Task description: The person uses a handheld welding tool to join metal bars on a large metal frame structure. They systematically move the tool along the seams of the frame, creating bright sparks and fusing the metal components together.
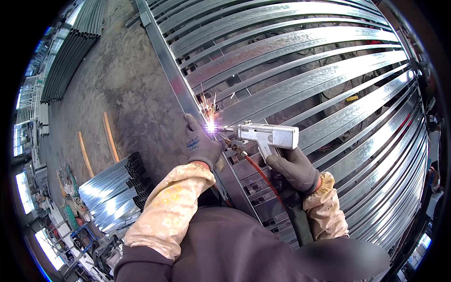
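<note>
My right hand (299, 170), in a dark grey glove, is wrapped around the grip of a silver welding gun (275, 135). The gun's nozzle points left at a side rail (171, 77) of a large metal frame. At its tip a bright violet-white arc (211, 127) throws orange sparks upward. My left hand (201, 144), gloved alike, is closed on the rail just left of the arc; some of its fingers are hidden. Brass fittings and a red hose (263, 175) hang below the nozzle, and a thick dark cable (293, 211) runs down from the grip.
Many parallel galvanized bars (300, 96) span the frame to my right. Stacked metal tubes (110, 185) lie at lower left, with two wooden strips (110, 136) beyond on the concrete floor (117, 61). Another tube stack (73, 56) is at far left.
</note>
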Available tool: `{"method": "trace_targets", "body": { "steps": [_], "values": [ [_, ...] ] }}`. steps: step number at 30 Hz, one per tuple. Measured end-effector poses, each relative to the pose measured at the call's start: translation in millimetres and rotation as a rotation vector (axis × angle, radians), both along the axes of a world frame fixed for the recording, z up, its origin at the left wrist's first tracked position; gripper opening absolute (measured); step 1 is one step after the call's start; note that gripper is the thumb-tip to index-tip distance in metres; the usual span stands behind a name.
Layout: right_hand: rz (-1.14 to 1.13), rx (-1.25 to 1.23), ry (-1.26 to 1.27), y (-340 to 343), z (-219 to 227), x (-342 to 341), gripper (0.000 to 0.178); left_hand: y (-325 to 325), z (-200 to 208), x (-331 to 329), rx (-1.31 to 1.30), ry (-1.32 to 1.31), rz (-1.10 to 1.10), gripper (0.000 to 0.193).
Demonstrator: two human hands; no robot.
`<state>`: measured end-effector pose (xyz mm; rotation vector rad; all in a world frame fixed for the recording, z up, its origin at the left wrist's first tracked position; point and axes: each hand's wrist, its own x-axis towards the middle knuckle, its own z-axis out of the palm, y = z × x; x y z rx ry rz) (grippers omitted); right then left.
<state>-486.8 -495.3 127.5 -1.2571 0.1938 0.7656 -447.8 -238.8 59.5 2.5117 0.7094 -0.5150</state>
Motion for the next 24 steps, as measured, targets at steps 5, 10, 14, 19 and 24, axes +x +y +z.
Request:
{"method": "trace_targets", "body": {
  "steps": [5,10,14,19,24],
  "values": [
    [-0.008,0.004,-0.024,1.1,0.2,-0.6,0.053,0.1,0.0,0.6,0.015,0.004,-0.009,0.146],
    [0.022,-0.024,0.007,-2.0,0.7,-1.3,0.057,-0.2,0.7,0.3,0.010,0.021,-0.007,0.144],
    [0.029,-0.017,0.019,-2.0,0.3,-1.1,0.058,-0.4,-1.2,-0.3,0.034,-0.010,-0.020,0.140],
    [0.007,0.023,0.049,-2.7,4.0,-2.5,0.058,-0.2,-1.1,-0.3,0.020,0.004,-0.007,0.138],
    [0.016,-0.002,0.094,-2.9,5.5,-5.7,0.056,-0.7,1.0,0.1,0.046,0.022,-0.027,0.138]
  ]
}}
